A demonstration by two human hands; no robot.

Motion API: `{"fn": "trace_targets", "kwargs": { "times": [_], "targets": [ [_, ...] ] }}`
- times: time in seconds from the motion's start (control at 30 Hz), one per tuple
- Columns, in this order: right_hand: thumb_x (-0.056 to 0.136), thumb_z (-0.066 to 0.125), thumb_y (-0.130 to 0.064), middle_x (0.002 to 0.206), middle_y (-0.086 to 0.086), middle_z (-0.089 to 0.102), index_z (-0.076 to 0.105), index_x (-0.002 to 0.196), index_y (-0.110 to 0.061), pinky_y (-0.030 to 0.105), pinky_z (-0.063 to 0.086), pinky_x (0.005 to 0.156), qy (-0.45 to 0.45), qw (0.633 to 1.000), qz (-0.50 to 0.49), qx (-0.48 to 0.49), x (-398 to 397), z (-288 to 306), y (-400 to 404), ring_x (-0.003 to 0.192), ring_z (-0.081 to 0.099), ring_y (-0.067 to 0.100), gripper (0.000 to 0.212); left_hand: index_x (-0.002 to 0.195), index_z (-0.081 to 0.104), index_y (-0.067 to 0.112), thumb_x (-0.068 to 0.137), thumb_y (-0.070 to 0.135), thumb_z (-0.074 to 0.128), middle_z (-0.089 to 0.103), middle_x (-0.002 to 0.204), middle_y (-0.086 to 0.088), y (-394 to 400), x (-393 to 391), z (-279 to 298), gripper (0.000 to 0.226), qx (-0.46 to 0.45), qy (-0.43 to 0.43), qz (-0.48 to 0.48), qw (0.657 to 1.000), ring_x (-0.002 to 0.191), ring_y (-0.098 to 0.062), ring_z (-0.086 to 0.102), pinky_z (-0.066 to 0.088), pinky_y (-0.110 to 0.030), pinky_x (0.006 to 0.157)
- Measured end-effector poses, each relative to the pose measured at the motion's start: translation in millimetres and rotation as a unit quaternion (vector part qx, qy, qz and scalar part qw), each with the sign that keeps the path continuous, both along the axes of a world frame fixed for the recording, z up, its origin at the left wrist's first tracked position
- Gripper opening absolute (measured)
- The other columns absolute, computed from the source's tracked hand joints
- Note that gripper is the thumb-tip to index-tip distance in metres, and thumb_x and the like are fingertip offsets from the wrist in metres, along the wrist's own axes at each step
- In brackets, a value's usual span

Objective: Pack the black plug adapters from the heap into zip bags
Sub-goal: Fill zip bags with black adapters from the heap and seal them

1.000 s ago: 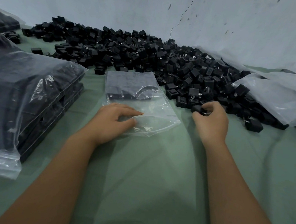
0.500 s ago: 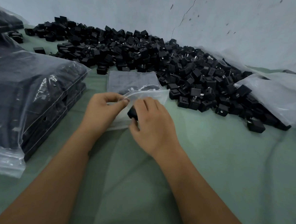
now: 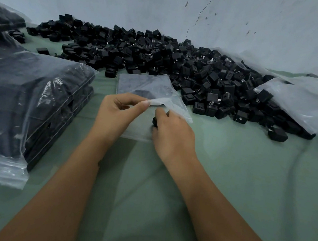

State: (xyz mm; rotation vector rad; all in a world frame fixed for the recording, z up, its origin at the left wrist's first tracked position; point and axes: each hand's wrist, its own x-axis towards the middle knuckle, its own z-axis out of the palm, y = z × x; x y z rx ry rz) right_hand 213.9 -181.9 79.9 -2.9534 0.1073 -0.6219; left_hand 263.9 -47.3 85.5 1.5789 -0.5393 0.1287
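A clear zip bag (image 3: 149,86) lies on the green cloth in front of me, with dark adapters showing inside its far half. My left hand (image 3: 118,112) pinches the upper lip of the bag's mouth and lifts it. My right hand (image 3: 172,134) grips a black plug adapter (image 3: 155,122) at the bag's opening, its fingers partly under the raised plastic. Only a corner of that adapter shows. The heap of black plug adapters (image 3: 177,65) stretches along the wall behind the bag.
A big clear bag packed with filled zip bags (image 3: 33,100) sits at the left. Another loose plastic bag (image 3: 302,100) lies over the heap's right end. A pale wall (image 3: 162,9) closes the back. Green cloth (image 3: 244,173) covers the table.
My right hand took an adapter from the heap and carried it left to the bag's mouth. My left hand went from lying on the bag to pinching and lifting its lip.
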Motion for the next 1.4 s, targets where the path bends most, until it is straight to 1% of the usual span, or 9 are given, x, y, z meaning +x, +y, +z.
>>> {"fn": "trace_targets", "kwargs": {
  "times": [0.17,0.33,0.47,0.63,0.77,0.87,1.0,1.13,1.4],
  "targets": [
    [0.089,0.052,-0.022,0.116,0.009,0.053,0.050,0.120,-0.014,0.033,0.039,0.081,0.003,0.996,-0.044,-0.071,-5,6,2,0.107,0.051,0.027,0.032,0.089,0.079,0.022,0.080,0.027,0.077,0.075,0.092,0.002,1,-1,1,0.011,0.032,0.013,-0.053,0.998,0.093,-0.016,0.068,0.049,-0.046,0.093],
    [0.091,0.047,-0.032,0.111,0.010,0.054,0.057,0.114,-0.021,0.032,0.029,0.076,0.054,0.993,-0.053,-0.091,-13,12,13,0.104,0.048,0.029,0.028,0.089,0.080,0.023,0.087,0.039,0.065,0.076,0.094,0.004,5,2,-2,0.022,0.039,0.037,-0.077,0.996,0.096,-0.006,0.069,0.045,-0.010,0.080],
    [0.089,0.047,-0.030,0.110,0.010,0.057,0.059,0.108,-0.019,0.034,0.023,0.074,0.113,0.987,-0.048,-0.100,-14,10,19,0.104,0.051,0.030,0.025,0.083,0.076,0.019,0.092,0.040,0.046,0.076,0.089,0.004,7,8,-4,0.038,0.014,0.050,0.028,0.998,0.093,-0.010,0.068,0.043,-0.023,0.085],
    [0.094,0.036,-0.030,0.101,0.006,0.063,0.059,0.103,-0.018,0.034,0.036,0.078,0.094,0.994,-0.012,-0.057,-10,7,8,0.096,0.058,0.027,0.028,0.080,0.075,0.018,0.089,0.039,0.042,0.075,0.084,0.004,7,10,-4,0.039,-0.011,0.055,0.079,0.995,0.087,-0.008,0.067,0.043,-0.029,0.086],
    [0.096,0.033,-0.025,0.115,0.004,0.061,0.038,0.138,-0.025,0.036,0.045,0.090,0.121,0.990,0.028,0.068,-7,5,3,0.107,0.056,0.028,0.042,0.080,0.074,0.021,0.100,0.025,0.043,0.074,0.084,0.002,7,12,-6,0.038,0.000,0.056,0.081,0.995,0.086,-0.007,0.065,0.044,-0.027,0.084],
    [0.098,0.031,-0.028,0.128,0.004,0.056,0.026,0.146,-0.028,0.037,0.040,0.098,0.149,0.988,0.020,0.040,-7,4,3,0.116,0.048,0.027,0.049,0.080,0.075,0.020,0.100,0.022,0.045,0.075,0.084,0.001,8,12,-7,0.036,-0.001,0.059,0.077,0.995,0.085,-0.005,0.065,0.044,-0.016,0.079],
    [0.090,0.041,-0.019,0.105,0.000,0.062,0.048,0.130,-0.025,0.032,0.037,0.082,0.147,0.987,-0.008,-0.059,-9,9,4,0.101,0.056,0.024,0.041,0.082,0.076,0.017,0.098,0.022,0.049,0.074,0.084,-0.001,7,13,-7,0.032,0.003,0.068,0.087,0.994,0.084,-0.004,0.063,0.041,-0.004,0.070],
    [0.095,0.037,-0.035,0.112,0.007,0.059,0.054,0.116,-0.023,0.038,0.035,0.090,0.123,0.990,-0.029,-0.066,-18,14,14,0.106,0.053,0.030,0.030,0.079,0.075,0.019,0.095,0.017,0.052,0.072,0.080,0.003,6,14,-6,0.028,-0.004,0.078,0.099,0.992,0.077,0.002,0.062,0.039,-0.001,0.066],
    [0.097,0.033,-0.033,0.084,0.002,0.056,0.059,0.087,-0.020,0.035,0.034,0.082,0.140,0.986,-0.037,-0.086,-9,1,12,0.091,0.056,0.025,0.031,0.074,0.074,0.023,0.091,0.018,0.055,0.072,0.077,0.012,6,17,-11,0.026,0.028,0.097,0.177,0.979,0.069,0.009,0.058,0.040,0.000,0.061]
  ]
}}
